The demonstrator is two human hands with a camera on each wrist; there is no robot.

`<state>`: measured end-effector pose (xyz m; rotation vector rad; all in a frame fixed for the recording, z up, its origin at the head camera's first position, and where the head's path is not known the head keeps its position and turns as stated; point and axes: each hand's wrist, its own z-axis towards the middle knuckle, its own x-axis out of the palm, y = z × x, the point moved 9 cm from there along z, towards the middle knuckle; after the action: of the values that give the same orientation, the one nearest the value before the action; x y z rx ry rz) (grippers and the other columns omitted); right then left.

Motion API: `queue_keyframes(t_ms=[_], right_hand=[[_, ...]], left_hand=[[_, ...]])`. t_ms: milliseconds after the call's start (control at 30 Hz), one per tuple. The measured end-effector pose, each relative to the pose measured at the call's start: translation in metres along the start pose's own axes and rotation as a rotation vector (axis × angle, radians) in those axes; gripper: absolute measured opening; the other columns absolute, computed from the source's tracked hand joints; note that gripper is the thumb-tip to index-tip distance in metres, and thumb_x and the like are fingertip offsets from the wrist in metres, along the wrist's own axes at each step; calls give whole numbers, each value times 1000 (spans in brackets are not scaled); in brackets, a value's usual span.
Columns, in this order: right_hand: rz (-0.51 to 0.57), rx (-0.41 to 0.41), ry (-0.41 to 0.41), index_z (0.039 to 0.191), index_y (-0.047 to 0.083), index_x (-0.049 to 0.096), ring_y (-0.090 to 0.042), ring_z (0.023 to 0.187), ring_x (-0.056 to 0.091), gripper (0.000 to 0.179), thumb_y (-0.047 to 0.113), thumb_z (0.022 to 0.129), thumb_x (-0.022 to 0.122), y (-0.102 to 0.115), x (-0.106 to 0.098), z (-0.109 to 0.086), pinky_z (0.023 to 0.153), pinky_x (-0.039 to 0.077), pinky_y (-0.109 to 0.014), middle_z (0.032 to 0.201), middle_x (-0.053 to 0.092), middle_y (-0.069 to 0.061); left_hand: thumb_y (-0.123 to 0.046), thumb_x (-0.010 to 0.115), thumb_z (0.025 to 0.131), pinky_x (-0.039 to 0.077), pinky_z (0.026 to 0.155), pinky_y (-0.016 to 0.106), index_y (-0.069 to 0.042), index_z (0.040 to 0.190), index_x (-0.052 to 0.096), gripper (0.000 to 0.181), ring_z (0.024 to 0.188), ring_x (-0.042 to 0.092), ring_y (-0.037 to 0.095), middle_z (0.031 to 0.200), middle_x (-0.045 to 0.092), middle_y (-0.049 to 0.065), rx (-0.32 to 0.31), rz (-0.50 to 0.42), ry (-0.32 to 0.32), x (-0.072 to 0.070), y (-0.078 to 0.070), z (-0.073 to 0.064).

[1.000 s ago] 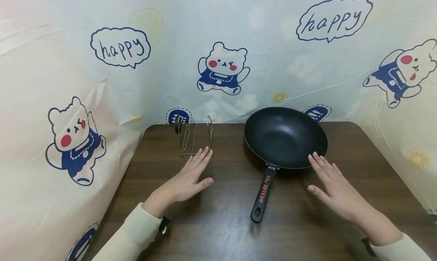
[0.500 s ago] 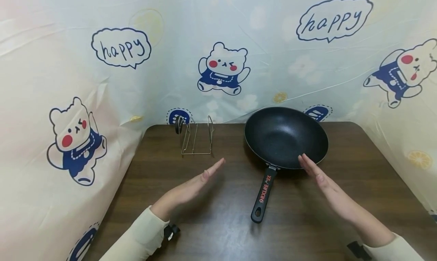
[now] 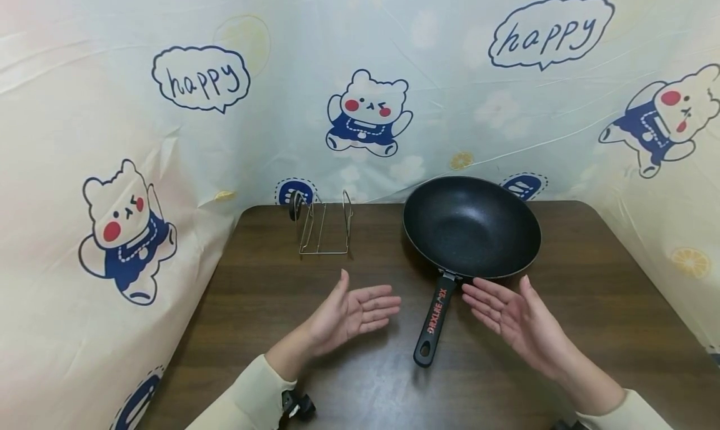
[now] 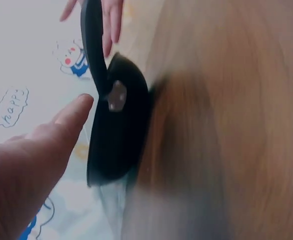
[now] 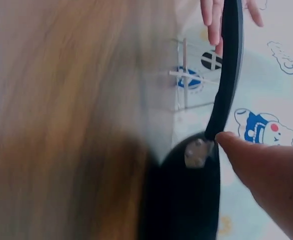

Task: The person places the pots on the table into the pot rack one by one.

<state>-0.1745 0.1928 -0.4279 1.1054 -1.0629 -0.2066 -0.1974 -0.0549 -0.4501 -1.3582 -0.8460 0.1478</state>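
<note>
A black frying pan [image 3: 472, 227] stands on the wooden table at the back right, its handle [image 3: 433, 320] pointing toward the front. To the left of that handle is my left hand [image 3: 351, 317], palm turned up and inward, fingers straight and thumb raised. My right hand [image 3: 520, 324] mirrors it on the other side, fingertips close to the handle and just in front of the pan's rim. Both hands hold nothing. In the left wrist view the pan's underside [image 4: 119, 135] shows past my thumb; the right wrist view has the handle [image 5: 229, 70] above my thumb.
A thin wire rack [image 3: 323, 230] with a round black piece at its left end stands at the back left of the table [image 3: 371, 392]. Behind the table hangs a printed cloth [image 3: 281, 124] with bears and "happy" bubbles, also closing off both sides.
Both hands have turned from palms down to palms up and inward. They have moved toward each other and nearer the pan's handle. Pan and rack have not moved.
</note>
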Motion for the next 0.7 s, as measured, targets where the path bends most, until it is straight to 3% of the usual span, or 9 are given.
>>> queue_keyframes(t_ms=[267, 533, 700], right_hand=[[154, 140, -111, 153, -1, -15, -32, 148, 6, 97, 70, 97, 21, -26, -12, 7, 117, 10, -43, 160, -4, -21], [225, 170, -161, 154, 0, -14, -34, 149, 2, 99, 70, 97, 26, -44, -13, 20, 119, 8, -44, 162, -9, -22], [241, 159, -193, 153, -1, -15, -34, 149, 1, 98, 69, 98, 27, -50, -13, 29, 119, 11, -44, 162, -10, -23]], left_hand=[[-75, 15, 95, 34, 111, 46, 3, 152, 28, 97, 139, 38, 39, 150, 38, 28, -101, -116, -56, 11, 22, 7], [-71, 23, 98, 40, 107, 45, 8, 150, 27, 94, 132, 48, 37, 143, 45, 31, -186, -183, -54, 25, 41, 11], [-66, 25, 101, 42, 106, 44, 10, 151, 22, 91, 129, 50, 36, 140, 47, 30, -198, -199, -47, 34, 46, 13]])
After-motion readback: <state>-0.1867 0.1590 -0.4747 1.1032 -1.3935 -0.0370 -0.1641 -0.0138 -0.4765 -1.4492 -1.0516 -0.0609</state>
